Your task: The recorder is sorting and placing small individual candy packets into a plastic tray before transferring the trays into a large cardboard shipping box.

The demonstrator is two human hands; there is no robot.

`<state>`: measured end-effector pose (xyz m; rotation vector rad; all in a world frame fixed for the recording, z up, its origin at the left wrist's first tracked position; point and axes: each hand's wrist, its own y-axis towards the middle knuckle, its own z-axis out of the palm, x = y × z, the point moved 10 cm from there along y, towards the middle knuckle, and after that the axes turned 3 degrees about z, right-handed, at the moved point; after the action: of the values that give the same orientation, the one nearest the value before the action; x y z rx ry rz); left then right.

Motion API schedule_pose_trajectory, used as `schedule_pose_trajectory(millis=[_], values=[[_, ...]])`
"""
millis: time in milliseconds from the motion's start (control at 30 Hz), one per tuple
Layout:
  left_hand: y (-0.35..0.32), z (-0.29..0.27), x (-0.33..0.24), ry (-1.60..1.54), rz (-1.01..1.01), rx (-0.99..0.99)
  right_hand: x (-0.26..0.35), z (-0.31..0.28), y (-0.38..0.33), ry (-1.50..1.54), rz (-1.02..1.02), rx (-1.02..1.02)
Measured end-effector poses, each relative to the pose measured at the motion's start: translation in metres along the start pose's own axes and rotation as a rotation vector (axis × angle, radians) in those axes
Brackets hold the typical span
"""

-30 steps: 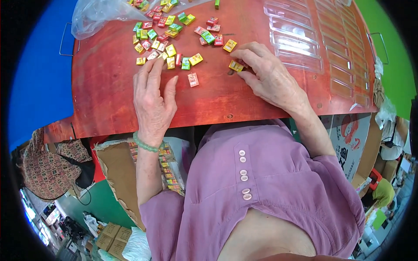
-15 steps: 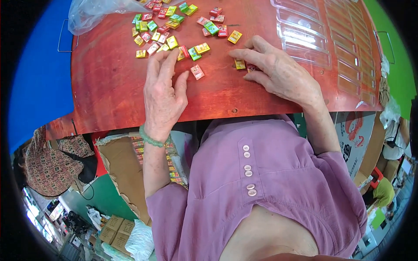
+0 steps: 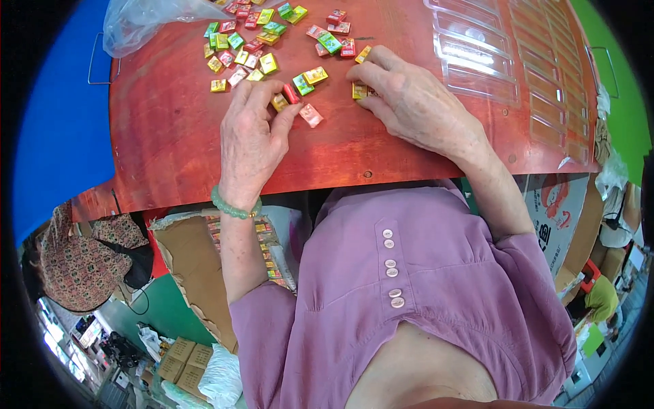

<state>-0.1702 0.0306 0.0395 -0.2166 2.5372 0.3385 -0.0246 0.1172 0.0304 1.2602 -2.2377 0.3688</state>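
Many small wrapped packets in red, green, yellow and pink lie scattered on a red table. My left hand, with a green bead bracelet on the wrist, pinches a small red packet between thumb and fingers. A yellow packet lies under those fingertips. A pink packet lies loose just right of that hand. My right hand rests on the table with its fingertips closed on a yellow packet.
A clear plastic tray with long slots lies at the table's right. A crumpled clear bag sits at the far left. Below the table edge stands an open cardboard box holding more packets. A patterned bag lies at the lower left.
My left hand, flat on the table before, has curled its thumb and fingers around the red packet. My right hand keeps its fingertips on the yellow packet.
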Motion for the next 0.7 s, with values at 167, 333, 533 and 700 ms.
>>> schedule_pose_trajectory(millis=[167,333,533,700], values=[[-0.008,0.003,0.000,-0.117,0.039,0.079,0.015,0.000,0.008,0.001,-0.096,-0.106],[-0.015,0.000,-0.006,-0.039,0.052,0.061,0.023,0.008,0.024,-0.049,-0.059,-0.097],[-0.028,-0.009,0.003,0.030,0.019,0.062,0.028,0.011,0.019,-0.135,-0.169,-0.073],[-0.041,-0.019,0.012,0.006,-0.046,0.052,0.030,0.003,-0.002,-0.244,-0.256,-0.016]])
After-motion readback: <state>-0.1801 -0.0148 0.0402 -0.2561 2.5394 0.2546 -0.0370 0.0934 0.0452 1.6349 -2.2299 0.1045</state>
